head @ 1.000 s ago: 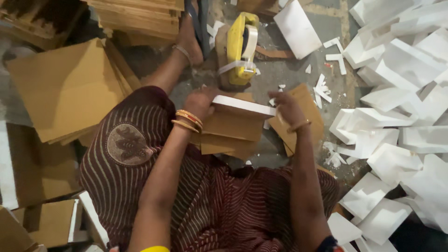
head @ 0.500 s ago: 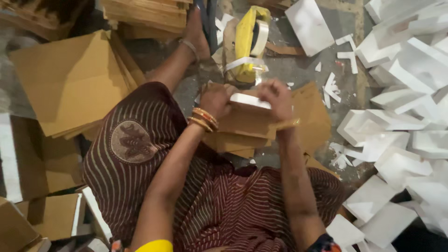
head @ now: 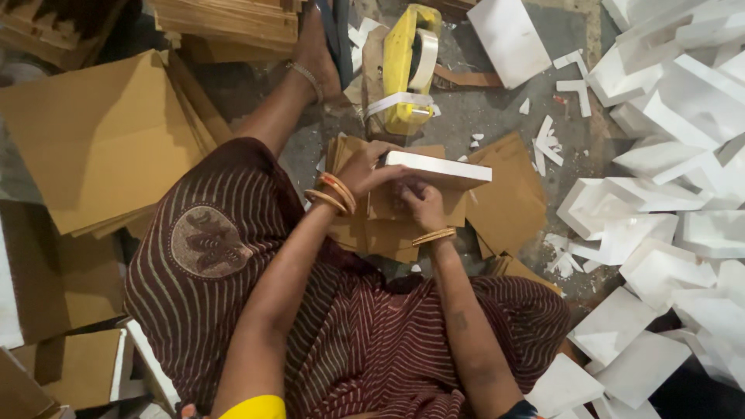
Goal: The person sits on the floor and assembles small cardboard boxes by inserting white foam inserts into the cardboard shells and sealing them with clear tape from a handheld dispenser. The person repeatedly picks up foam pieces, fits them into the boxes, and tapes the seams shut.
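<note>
- Far left, flat brown cardboard sheets (head: 93,140) lie stacked.
- My left hand (head: 365,172) grips the white-edged cardboard box (head: 434,174) over my lap.
- My right hand (head: 423,206) pinches its near side.
- Right, white folded boxes (head: 667,155) lie heaped.

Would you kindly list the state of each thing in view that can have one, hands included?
Left hand: gripping the white-edged box.
Right hand: pressed against the box from below.
Box: held above the floor, white edge up.
Tape dispenser: lying on the floor, tape end pulled loose.
Brown sheets: stacked flat at the left.
White boxes: folded, heaped loosely at the right.
White scraps: scattered on the floor.
</note>
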